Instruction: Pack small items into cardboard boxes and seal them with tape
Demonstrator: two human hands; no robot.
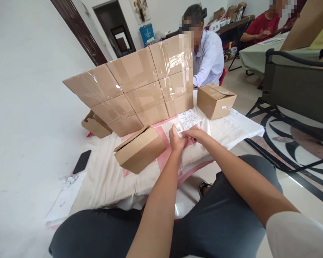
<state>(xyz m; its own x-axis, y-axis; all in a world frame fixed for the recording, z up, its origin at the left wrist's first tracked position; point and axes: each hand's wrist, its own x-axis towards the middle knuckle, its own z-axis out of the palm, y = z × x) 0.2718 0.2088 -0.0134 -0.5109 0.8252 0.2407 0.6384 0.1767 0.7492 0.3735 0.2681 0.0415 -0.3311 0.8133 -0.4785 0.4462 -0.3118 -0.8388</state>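
Note:
Over the near side of the table, my left hand [177, 139] is closed around a small white piece [179, 128] with a tan patch on it. Its exact kind is too small to tell. My right hand [194, 133] meets it from the right, fingers pinched together at the lower edge of the same piece. Just beyond both hands lies a white paper sheet [190, 117] covered with small printed outlines. To the left of my hands rests a cardboard box [141, 152], tilted toward me, its top flaps facing the back left.
A tall taped cardboard panel [142, 87] stands across the table. Another closed box [218, 102] sits at right, a cut box [97, 123] at left. A black phone [82, 162] lies near the left edge. A person [208, 53] sits behind the panel; a chair [298, 86] stands right.

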